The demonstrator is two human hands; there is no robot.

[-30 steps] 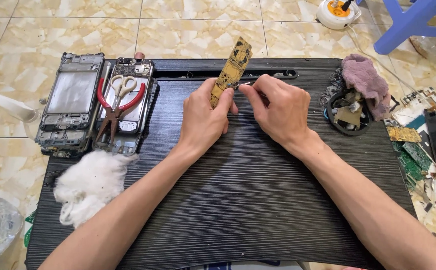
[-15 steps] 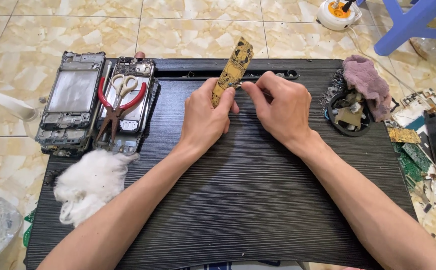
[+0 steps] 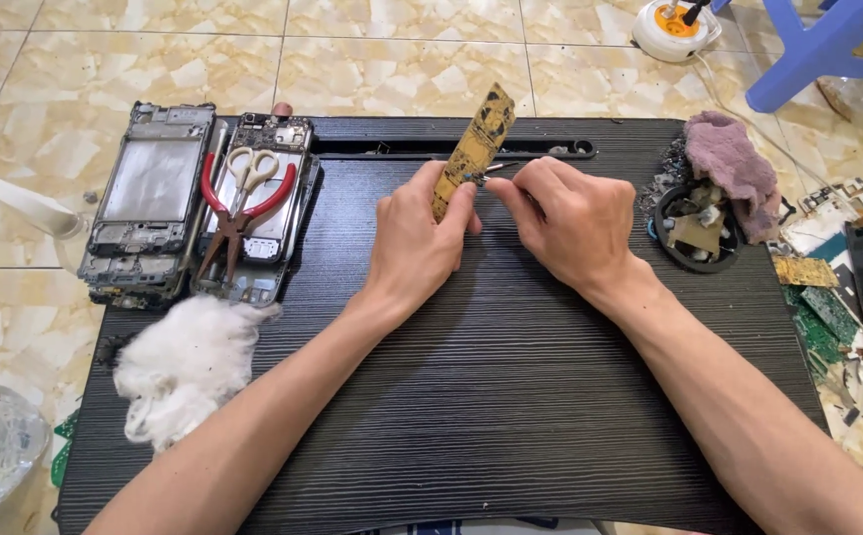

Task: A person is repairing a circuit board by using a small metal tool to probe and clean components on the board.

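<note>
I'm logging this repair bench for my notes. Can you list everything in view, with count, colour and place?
Circuit board strip: one, yellow-brown, upright in left hand.
Metal tool: one, silver, in right hand, tip at the strip.
Phone frames: two, dark grey, tray's left end.
Pliers: one, red-handled, on the right-hand frame.
Scissors: one, pale-handled, over the pliers.
Cotton wad: one, white, tray's left edge.
Cloth: one, mauve, tray's right end.
Lap tray: one, black.
Stool: one, blue, top right.
Left hand: grips the strip.
Right hand: pinches the tool.
</note>
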